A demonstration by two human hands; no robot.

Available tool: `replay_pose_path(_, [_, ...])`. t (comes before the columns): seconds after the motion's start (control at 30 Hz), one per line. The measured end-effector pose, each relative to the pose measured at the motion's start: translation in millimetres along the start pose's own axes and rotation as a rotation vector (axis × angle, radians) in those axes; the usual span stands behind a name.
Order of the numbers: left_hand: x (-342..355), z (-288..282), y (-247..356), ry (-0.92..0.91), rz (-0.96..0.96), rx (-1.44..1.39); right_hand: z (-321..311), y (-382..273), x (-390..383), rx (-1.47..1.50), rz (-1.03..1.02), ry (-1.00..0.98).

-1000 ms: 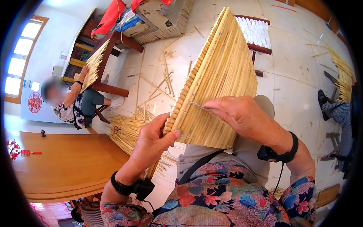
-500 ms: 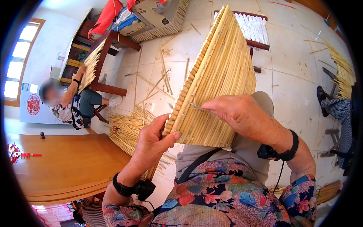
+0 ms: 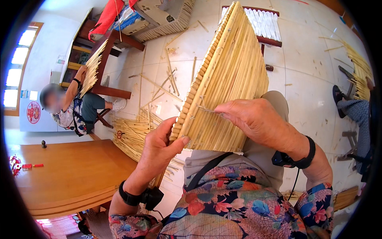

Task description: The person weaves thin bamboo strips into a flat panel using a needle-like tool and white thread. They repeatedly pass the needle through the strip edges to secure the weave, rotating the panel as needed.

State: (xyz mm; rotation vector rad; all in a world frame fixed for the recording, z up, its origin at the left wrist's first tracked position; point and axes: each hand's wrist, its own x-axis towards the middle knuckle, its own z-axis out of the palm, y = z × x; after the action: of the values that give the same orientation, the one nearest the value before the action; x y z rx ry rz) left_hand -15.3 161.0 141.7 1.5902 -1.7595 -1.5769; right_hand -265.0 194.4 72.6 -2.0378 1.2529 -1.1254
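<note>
A wedge-shaped panel of pale reed stalks, laid side by side, slants across my lap. Cut stalk ends form a ridge along its left edge, and a row of thread ties runs beside that ridge. My left hand grips the lower left corner, thumb on top and fingers partly hidden beneath. In a pinch, my right hand holds a thin metal needle-like tool. The tool's tip meets the ties near the ridge; its exact shape is too small to make out.
Loose stalks with red-handled scissors lie left of me, beside a wooden table. Another person handles stalks at a dark red table. A white-topped stool stands beyond the panel; someone's legs show at right.
The whole view has shifted slightly. My right hand has turned a little, and more of the metal tool shows beside the ties. My left hand keeps its hold on the corner.
</note>
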Motion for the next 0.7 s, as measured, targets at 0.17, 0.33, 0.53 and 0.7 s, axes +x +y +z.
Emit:
replay_pose_path(0.17, [-0.4,-1.3,0.5,-0.014,-0.017,-0.022,0.2,-0.7,-1.3,-0.029,0.009,-0.002])
replay_pose_path(0.33, [-1.0,0.6,-1.6,-0.016,-0.016,-0.057,0.2,-5.2,-4.8,-0.059,0.002,-0.012])
replay_pose_path(0.53, [-1.1,6.9,-3.6,-0.036,0.025,-0.033,-11.4,-11.8,-3.2,-0.145,-0.010,-0.094])
replay_pose_path(0.7, [-4.0,10.8,-15.5,-0.069,0.127,0.079,-22.7,-18.7,-7.7,-0.150,-0.003,-0.147])
